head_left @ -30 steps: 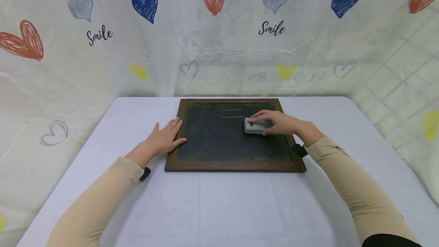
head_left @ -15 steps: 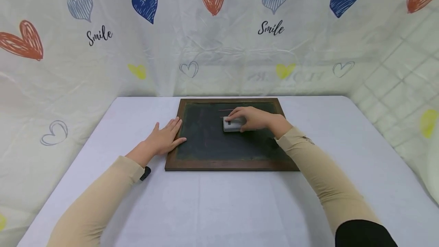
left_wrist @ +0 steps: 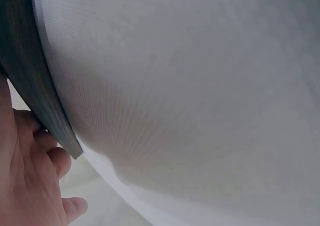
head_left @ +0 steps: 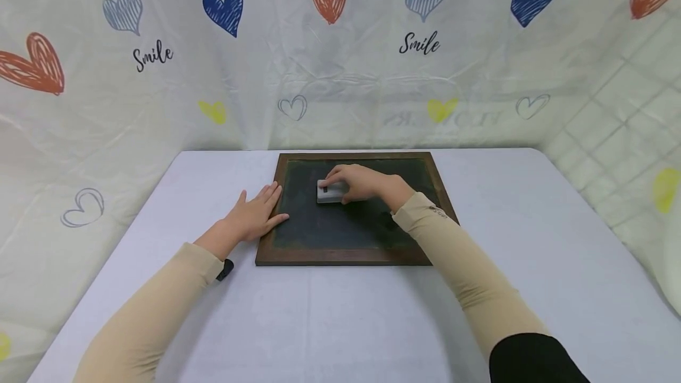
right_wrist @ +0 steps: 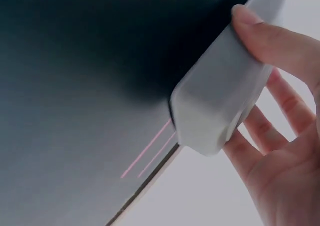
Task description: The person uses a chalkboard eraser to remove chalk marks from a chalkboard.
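A wood-framed blackboard [head_left: 314, 232] lies on the white table in the head view. My right hand [head_left: 364, 183] grips a grey-white blackboard eraser [head_left: 328, 194] on the board's upper left part, thumb on the near side. In the right wrist view, thumb and fingers hold the eraser [right_wrist: 220, 80] from opposite sides, and two pink chalk lines [right_wrist: 146, 148] run out beside its end. My left hand [head_left: 250, 217] rests with fingers spread against the board's left edge. The left wrist view shows that hand [left_wrist: 32, 181] by the dark wooden frame [left_wrist: 37, 75].
The white tabletop [head_left: 340, 318] extends around the board on both sides and toward me. Behind it hangs a pale curtain [head_left: 367, 58] printed with hearts and the word Smile. My right sleeve [head_left: 452, 259] crosses the board's near right corner.
My right hand has slid the eraser leftward across the board, from its right half to its left half. The pink lines are now hidden in the head view. My left hand has stayed put.
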Tool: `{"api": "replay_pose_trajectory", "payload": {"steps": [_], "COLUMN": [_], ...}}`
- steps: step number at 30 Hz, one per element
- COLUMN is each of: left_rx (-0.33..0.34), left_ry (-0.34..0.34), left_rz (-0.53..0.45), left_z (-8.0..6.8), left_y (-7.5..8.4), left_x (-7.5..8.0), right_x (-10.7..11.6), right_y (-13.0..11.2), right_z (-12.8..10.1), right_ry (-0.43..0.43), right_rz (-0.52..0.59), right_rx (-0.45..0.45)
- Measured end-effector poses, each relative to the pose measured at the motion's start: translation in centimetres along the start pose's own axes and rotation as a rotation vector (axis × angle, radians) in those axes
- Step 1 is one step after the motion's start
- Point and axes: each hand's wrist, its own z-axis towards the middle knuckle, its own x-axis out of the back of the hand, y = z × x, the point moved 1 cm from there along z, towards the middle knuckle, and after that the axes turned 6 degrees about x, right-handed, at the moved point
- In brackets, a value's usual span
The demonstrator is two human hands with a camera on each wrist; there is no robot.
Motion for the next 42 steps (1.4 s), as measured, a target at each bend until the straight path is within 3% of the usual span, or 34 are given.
{"api": "replay_pose_trajectory", "payload": {"steps": [7,13,17,22,35,42], "left_rx": [-0.008,-0.007,-0.009,-0.004,-0.006,-0.001], "left_ry": [0.000,0.007,0.004,0.008,0.014,0.010], "left_rz": [0.008,0.014,0.013,0.001,-0.010,-0.006], "left_z": [0.0,-0.2,-0.1,0.0,0.0,0.0], "left_y": [-0.2,-0.2,-0.2,-0.3,0.0,0.1], "left_x": [-0.2,0.4,0.4,0.3,0.2,0.1], "right_x": [-0.1,1.0,1.3,1.5,0.4,-0.3], "right_y": [1.9,4.1,5.4,5.3,1.7,1.8], "right_z": [-3.6,-8.4,-10.2,-9.3,-2.6,-3.5], "right_ry": [0.023,0.051,0.071,0.070,-0.007,-0.035], "right_rz": [0.062,0.114,0.116,0.091,0.010,-0.053], "right_rx": [0.049,0.026,0.026,0.061,0.113,0.198]}}
